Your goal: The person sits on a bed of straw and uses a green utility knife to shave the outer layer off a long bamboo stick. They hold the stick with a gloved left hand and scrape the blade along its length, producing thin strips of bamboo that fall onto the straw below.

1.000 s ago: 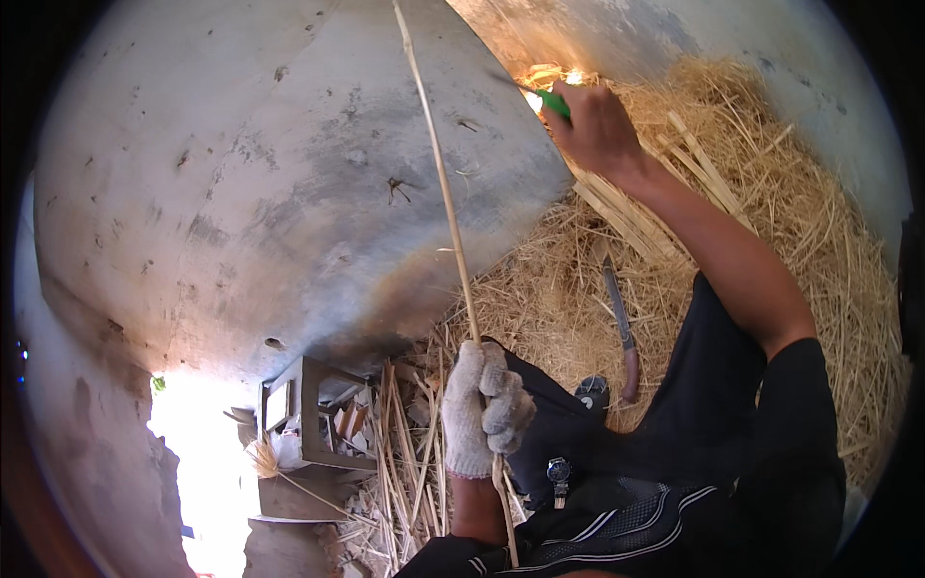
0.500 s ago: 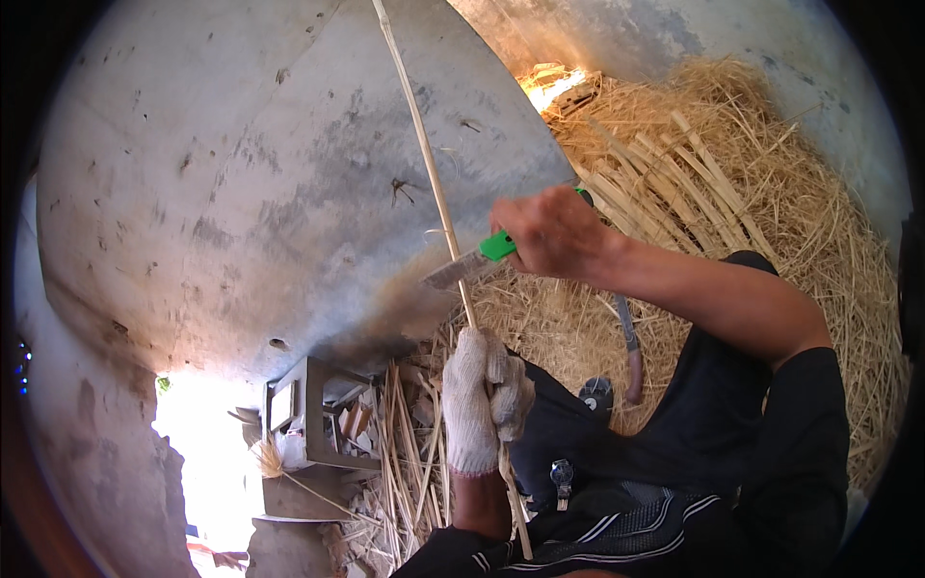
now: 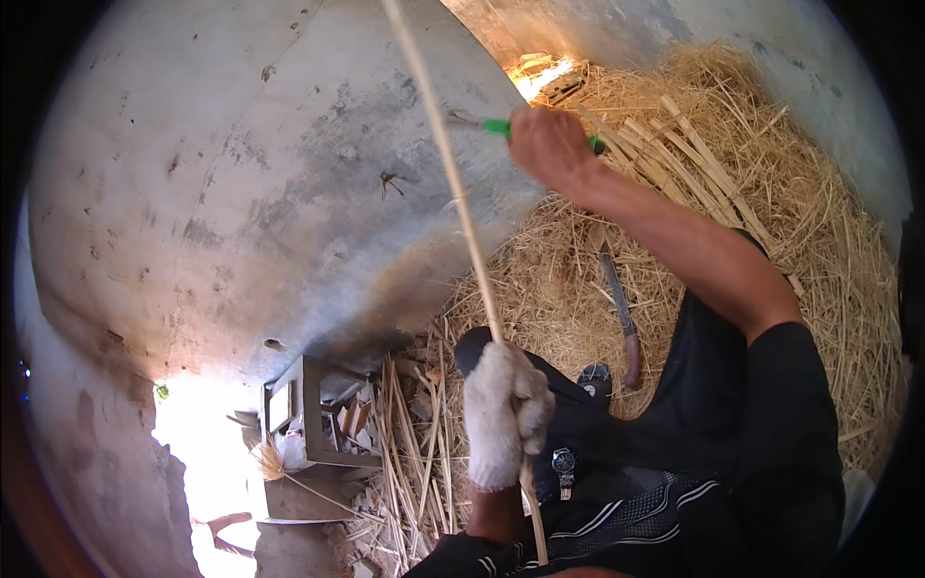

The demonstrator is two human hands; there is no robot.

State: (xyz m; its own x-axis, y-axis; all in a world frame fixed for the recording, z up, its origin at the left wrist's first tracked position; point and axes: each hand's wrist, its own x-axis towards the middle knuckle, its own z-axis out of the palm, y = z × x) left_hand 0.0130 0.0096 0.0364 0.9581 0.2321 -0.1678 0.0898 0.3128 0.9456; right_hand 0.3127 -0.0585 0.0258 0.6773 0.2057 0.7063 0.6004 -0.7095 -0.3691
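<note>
A long, pale bamboo strip (image 3: pixel 462 207) slants from my lap up past the top edge of the view. My left hand (image 3: pixel 503 400), in a white knit glove, is closed round its lower part, and the tail end sticks out below the fist. My bare right hand (image 3: pixel 554 144) grips a knife (image 3: pixel 497 127) with a green handle. Its blade is blurred and lies at the strip's upper part; whether it touches cannot be made out. A thin shaving stands off the strip between the two hands.
Split bamboo slats (image 3: pixel 694 164) lie on a straw heap (image 3: pixel 809 260) at the right. A machete (image 3: pixel 617 299) with a brown handle rests on straw by my foot. A wooden stool-like frame (image 3: pixel 306 414) and thin strips (image 3: pixel 409 443) are at lower left. A wristwatch (image 3: pixel 564 462) shows against my dark clothing.
My right hand has moved the knife up along the strip, away from the left hand. My gloved left hand has shifted slightly down and right, still round the strip.
</note>
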